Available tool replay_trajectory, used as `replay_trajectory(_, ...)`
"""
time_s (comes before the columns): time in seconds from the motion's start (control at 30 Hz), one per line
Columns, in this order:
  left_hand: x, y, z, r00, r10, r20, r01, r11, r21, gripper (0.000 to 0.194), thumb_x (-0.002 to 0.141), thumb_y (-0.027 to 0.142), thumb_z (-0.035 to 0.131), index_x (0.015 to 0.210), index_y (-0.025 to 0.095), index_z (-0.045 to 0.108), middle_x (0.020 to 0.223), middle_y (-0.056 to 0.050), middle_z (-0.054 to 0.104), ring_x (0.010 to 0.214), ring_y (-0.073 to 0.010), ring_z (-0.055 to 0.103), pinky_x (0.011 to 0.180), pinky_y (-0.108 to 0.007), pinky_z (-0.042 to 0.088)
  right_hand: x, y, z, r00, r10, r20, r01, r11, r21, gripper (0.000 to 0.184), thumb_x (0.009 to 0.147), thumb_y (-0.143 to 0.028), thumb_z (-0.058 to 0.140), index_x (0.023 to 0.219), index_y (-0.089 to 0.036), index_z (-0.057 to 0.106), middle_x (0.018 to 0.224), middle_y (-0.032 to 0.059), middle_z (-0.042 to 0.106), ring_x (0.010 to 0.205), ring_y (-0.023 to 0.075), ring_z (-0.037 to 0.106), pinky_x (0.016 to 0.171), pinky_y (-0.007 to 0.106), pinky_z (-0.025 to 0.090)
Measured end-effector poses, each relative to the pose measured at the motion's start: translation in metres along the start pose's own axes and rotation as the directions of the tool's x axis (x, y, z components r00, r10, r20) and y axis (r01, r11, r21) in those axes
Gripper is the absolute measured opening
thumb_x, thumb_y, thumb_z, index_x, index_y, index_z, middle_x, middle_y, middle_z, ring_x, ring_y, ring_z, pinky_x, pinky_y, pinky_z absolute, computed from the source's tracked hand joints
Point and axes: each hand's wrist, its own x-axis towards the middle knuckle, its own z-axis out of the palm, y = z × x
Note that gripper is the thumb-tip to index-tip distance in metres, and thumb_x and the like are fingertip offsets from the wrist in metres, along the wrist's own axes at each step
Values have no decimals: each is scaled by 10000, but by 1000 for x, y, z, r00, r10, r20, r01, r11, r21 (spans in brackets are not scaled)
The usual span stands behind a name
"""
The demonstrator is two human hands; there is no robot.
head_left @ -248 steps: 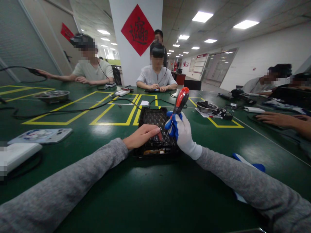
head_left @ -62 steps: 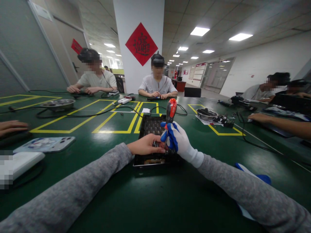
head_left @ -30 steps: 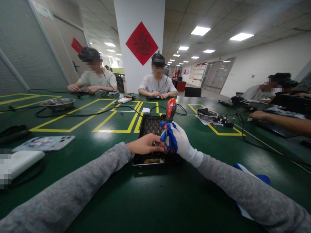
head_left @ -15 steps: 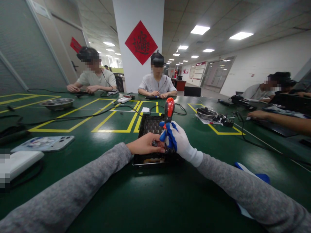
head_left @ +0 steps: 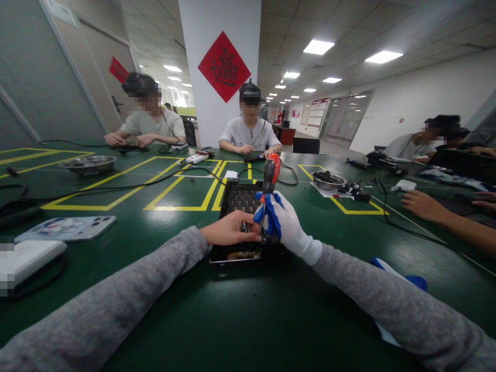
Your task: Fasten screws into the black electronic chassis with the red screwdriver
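Observation:
In front of me on the green table lies a black rectangular casing (head_left: 237, 196) with its patterned inside facing up. My right hand (head_left: 287, 222), in a white glove with blue-coated fingers, is closed round a screwdriver (head_left: 272, 173) with a red and black handle. The screwdriver stands nearly upright over the casing's right side, and its tip is hidden by my fingers. My bare left hand (head_left: 228, 229) reaches across the casing from the left. Its thumb and fingertips are closed beside the screwdriver shaft; whatever they pinch is hidden.
A phone (head_left: 65, 229) and a white box-like device (head_left: 36, 263) lie at left. Metal bowls (head_left: 90, 165) (head_left: 328, 181) stand farther off, with small parts (head_left: 354, 190) beside the right one. A blue-white glove (head_left: 401, 276) is partly under my right forearm. Co-workers sit around; cables cross the table.
My hands and the screwdriver stay nearly in place, the handle leaning slightly more to the right. At far right, a co-worker's hand has shifted, and a white object shows beside it.

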Motion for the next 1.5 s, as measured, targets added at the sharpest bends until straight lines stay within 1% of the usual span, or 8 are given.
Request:
replay_trajectory(0.17,0,1,1,997,58,46,-55,997,-54,239,787,335,555,776,101,602,789,-36,622,758,-132,562,749,-237,432,0,-1,0,999,46,17,-46,999,-26,327,809,-481,463,913,-173,492,535,-50,547,348,48,407,330,158,323)
replay_trajectory(0.4,0,1,0,1000,8,14,-7,1000,-25,249,750,354,599,751,106,589,729,-18,603,704,-126,554,718,-243,437,-1,-2,2,1000,23,-3,-24,999,-38,322,800,-476,482,910,-174,489,537,-50,555,361,51,439,346,156,345)
replay_trajectory(0.5,0,0,0,999,37,39,-35,998,-57,237,767,335,582,741,100,596,764,-35,617,737,-132,567,736,-242,441,0,-1,0,999,34,7,-33,998,-59,333,806,-483,470,919,-171,503,550,-39,567,365,53,441,349,159,347)
replay_trajectory(0.63,0,2,0,995,46,84,-39,995,-91,224,785,312,561,824,100,620,814,-48,630,763,-134,572,745,-243,445,0,-1,-1,999,37,33,-36,998,-51,352,810,-483,460,963,-170,510,543,-39,569,350,54,427,339,163,344)
replay_trajectory(0.83,0,0,0,1000,-17,25,19,996,-87,232,726,333,630,754,104,608,726,-18,607,706,-123,558,725,-243,446,-2,-3,2,1000,14,0,-14,998,-66,342,793,-477,490,939,-170,517,551,-39,573,374,52,451,363,157,364)
replay_trajectory(1.03,1,1,0,997,33,73,-22,988,-153,190,769,287,582,815,108,628,816,-43,637,774,-130,577,758,-244,447,-1,0,-1,999,32,38,-31,999,-41,363,808,-486,457,978,-171,515,564,-33,573,350,59,433,334,173,346)
replay_trajectory(1.27,1,1,0,1000,4,19,-3,995,-99,221,736,325,617,754,105,614,723,-17,608,697,-120,553,716,-241,443,-2,-2,1,1000,15,15,-14,1000,-27,315,801,-464,485,916,-172,508,553,-45,553,378,53,449,368,164,360)
replay_trajectory(1.5,1,2,0,998,38,41,-33,992,-120,215,770,306,581,813,102,632,794,-45,638,753,-130,571,749,-241,442,-1,0,0,1000,22,18,-21,1000,-21,320,810,-478,463,903,-172,488,522,-52,537,344,54,408,328,164,316)
